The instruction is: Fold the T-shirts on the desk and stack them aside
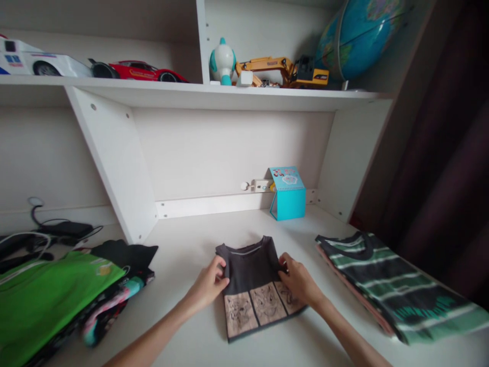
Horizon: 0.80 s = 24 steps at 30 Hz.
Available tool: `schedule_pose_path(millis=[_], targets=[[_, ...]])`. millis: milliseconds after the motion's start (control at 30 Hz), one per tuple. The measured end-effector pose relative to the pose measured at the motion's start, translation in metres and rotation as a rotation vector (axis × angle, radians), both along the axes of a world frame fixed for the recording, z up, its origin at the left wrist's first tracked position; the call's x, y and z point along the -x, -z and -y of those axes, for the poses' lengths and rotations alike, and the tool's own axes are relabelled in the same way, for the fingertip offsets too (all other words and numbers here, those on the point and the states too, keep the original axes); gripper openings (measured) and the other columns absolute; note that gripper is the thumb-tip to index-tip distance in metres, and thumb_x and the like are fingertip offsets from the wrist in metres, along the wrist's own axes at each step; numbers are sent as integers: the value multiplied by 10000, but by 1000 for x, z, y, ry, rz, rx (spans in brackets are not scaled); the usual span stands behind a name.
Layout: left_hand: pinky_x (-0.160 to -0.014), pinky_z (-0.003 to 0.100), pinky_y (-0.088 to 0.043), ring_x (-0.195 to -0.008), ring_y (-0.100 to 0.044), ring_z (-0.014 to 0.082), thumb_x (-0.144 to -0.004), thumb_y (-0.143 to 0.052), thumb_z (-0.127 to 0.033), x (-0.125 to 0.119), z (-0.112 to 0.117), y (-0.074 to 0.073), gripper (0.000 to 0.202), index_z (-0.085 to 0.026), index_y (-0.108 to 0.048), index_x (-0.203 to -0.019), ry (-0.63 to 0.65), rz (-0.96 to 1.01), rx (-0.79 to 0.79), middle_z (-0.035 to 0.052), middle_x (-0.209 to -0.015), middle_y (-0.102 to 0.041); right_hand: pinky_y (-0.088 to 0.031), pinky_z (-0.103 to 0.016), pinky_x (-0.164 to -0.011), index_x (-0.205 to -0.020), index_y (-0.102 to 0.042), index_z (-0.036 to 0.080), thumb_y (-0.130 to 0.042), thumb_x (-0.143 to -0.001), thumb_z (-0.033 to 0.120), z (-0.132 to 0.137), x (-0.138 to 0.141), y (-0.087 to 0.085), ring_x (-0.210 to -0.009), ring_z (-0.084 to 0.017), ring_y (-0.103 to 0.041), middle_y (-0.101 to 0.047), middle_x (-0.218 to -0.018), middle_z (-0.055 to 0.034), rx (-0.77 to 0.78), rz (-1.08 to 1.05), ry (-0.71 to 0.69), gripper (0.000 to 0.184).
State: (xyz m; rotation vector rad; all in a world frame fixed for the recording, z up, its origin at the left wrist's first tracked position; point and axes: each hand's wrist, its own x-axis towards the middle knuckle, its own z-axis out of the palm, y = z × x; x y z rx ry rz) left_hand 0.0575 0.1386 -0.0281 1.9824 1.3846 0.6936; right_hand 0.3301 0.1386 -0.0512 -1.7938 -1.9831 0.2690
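Note:
A dark grey T-shirt [248,270] lies folded into a neat rectangle on the white desk, its neckline toward the back. Three tan panels with animal-face drawings cross its lower half. At its left edge, my left hand [209,283] pinches the fabric between thumb and fingers. My right hand [300,281] grips the opposite edge, fingertips curled at the side of the shirt. Parts of the fingers are hidden at both edges.
Folded striped green shirts [397,285] lie stacked at right. A pile with a bright green shirt [64,300] is at left, near black cables [69,228]. Behind stands a blue desk calendar [291,204]. The shelf [237,97] above holds toy cars, an excavator and a globe.

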Motion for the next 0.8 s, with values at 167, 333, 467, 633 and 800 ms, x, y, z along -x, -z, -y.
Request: schedule_pose_path(millis=[167, 333, 467, 633, 800], targets=[[-622, 221, -442, -595, -558, 119, -789, -493, -230, -28, 24, -23, 284, -185, -547, -1064, 27, 107, -54, -8, -740, -618, -465, -254, -693, -1083, -506, 225, -430, -766, 142, 26, -29, -27, -731, -150, -634, -672, -896, -13, -92, -86, -35, 336], [-664, 231, -486, -672, -595, 127, -798, -516, -222, -95, 36, -54, 387, -161, -600, -1171, 168, 193, -132, 79, -1069, -669, -467, -344, -764, -1010, -624, 246, -430, -783, 304, 59, -102, -63, -847, -238, -651, -681, -998, -54, -200, -66, 99, 304], [-693, 250, -520, -684, -622, 134, -769, -557, -207, -169, 33, -65, 441, -133, -590, -1202, 301, 318, -193, 102, -1187, -629, -462, -333, -619, -1018, -648, 275, -455, -780, 402, 73, -185, -84, -677, -242, -652, -699, -839, -62, -229, 115, 288, 332], [-807, 311, -526, -777, -648, 182, -745, -592, -186, -262, 18, -49, 454, -121, -598, -1195, 320, 399, -178, 115, -1204, -624, -447, -343, -574, -1047, -644, 258, -416, -801, 348, 62, -268, -86, -677, -277, -658, -700, -802, -102, -223, 263, 432, 347], [-883, 373, -494, -909, -639, 248, -695, -638, -172, -301, 6, -12, 489, -59, -605, -1169, 191, 332, -5, 159, -1119, -662, -472, -320, -626, -1027, -668, 196, -386, -811, 274, 39, -300, -54, -738, -269, -678, -715, -866, -118, -207, 312, 425, 364]])
